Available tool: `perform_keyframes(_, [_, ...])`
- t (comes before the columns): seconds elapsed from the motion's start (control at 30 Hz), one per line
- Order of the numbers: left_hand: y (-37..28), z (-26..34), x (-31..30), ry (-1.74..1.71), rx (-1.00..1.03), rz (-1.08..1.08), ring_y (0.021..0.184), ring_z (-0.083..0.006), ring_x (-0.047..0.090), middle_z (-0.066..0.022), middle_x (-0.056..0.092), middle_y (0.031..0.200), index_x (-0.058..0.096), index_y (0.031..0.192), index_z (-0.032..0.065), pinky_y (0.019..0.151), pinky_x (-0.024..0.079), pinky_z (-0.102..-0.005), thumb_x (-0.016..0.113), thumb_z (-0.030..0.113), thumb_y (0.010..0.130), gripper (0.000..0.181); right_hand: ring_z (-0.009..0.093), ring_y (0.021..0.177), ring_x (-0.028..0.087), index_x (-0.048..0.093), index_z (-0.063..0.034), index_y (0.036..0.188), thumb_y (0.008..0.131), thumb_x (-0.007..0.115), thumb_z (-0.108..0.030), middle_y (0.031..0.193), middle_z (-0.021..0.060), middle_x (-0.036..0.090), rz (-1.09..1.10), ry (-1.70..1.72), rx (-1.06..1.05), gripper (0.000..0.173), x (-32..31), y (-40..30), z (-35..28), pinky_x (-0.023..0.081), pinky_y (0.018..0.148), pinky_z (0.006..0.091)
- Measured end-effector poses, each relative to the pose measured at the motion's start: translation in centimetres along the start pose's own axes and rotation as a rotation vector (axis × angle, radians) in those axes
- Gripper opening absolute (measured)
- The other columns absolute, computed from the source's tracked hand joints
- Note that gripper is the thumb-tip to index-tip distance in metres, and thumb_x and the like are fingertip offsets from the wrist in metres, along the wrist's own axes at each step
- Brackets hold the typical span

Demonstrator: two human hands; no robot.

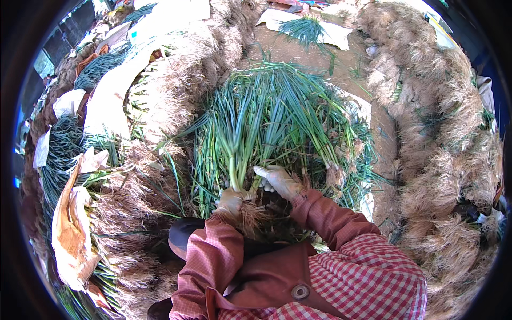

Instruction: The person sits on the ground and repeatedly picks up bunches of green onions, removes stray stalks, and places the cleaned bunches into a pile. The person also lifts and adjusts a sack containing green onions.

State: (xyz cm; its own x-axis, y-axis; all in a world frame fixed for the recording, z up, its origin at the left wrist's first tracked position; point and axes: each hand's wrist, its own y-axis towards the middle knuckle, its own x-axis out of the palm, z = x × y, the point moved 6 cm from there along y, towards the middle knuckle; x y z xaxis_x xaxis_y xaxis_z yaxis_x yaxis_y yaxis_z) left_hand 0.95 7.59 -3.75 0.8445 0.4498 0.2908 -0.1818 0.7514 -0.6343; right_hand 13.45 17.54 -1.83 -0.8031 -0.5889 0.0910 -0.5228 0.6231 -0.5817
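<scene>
My left hand (pixel 231 203), in a pale glove, is closed around the white lower stems of a small bunch of green onions (pixel 236 160). Their leaves point away from me, and pale roots (pixel 252 218) hang out below the fist. Just to its right is my right hand (pixel 280 182), also gloved, with the thumb stretched leftward and the fingers curled underneath. Its fingertips are beside a slanting stalk; whether they grip it is unclear. Beneath and beyond both hands spreads a loose heap of green onions (pixel 288 96), with some root ends (pixel 335 174) showing at the right.
Long stacked rows of onions, roots outward, stand to the left (pixel 196 72) and right (pixel 436 120). Bare brown ground (pixel 348 68) shows between them. A white sheet (pixel 338 38) bears more onions at the back. An orange-and-white sack (pixel 74 236) lies at left.
</scene>
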Motion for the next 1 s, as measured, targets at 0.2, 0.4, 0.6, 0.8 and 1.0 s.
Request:
perform_keyframes(0.2, [2.6,-1.6,-3.7,0.044,0.139,0.325,0.066,-0.0246,0.062,-0.015,0.064,0.078,0.059,0.091,-0.0064,0.06,0.051,-0.0339,0.07,0.003,0.071,0.024,0.009,0.051,0.052,0.061,-0.0018,0.085,0.089,0.059,-0.027,0.069,0.0047,0.061,0.003,-0.002,-0.206,0.025,0.8,-0.3,0.8,0.041,0.044,0.0227])
perform_keyframes(0.4, [3.1,-1.0,-4.8,0.48,0.141,0.539,0.065,-0.0233,0.062,-0.0137,0.064,0.076,0.06,0.09,-0.0057,0.058,0.049,-0.0309,0.071,0.012,0.074,0.026,0.006,0.055,0.05,0.065,0.001,0.09,0.087,0.062,-0.018,0.071,0.0022,0.062,-0.063,-0.018,-0.475,0.02,3.6,-3.6,-2.7,0.042,0.049,0.0222])
perform_keyframes(0.6, [0.0,1.4,-1.4,0.046,0.057,0.302,0.068,-0.0213,0.062,-0.0104,0.064,0.081,0.057,0.096,-0.0048,0.058,0.05,-0.0296,0.069,0.006,0.077,0.025,0.007,0.06,0.055,0.064,0.002,0.1,0.09,0.058,-0.012,0.076,0.0032,0.062,-0.101,0.112,-0.545,0.019,3.2,-4.7,-4.6,0.046,0.055,0.0211])
perform_keyframes(0.8, [3.0,-0.3,-1.2,0.429,0.194,0.144,0.074,-0.0232,0.063,-0.0104,0.065,0.084,0.06,0.099,-0.002,0.065,0.053,-0.0337,0.055,0.0,0.083,0.017,0.011,0.058,0.054,0.058,-0.008,0.091,0.093,0.052,-0.023,0.072,0.001,0.059,-0.278,0.547,-0.348,0.016,4.8,-1.0,-3.7,0.043,0.052,0.0235])
perform_keyframes(1.0, [-0.9,1.8,-3.3,-0.197,0.136,0.336,0.062,-0.0207,0.058,-0.0136,0.06,0.08,0.054,0.093,-0.0031,0.054,0.051,-0.0298,0.048,-0.004,0.082,0.013,0.011,0.052,0.047,0.051,-0.0118,0.09,0.095,0.046,-0.028,0.068,-0.0007,0.048,-0.354,0.804,-0.183,0.018,5.0,-2.3,-12.1,0.04,0.047,0.0248])
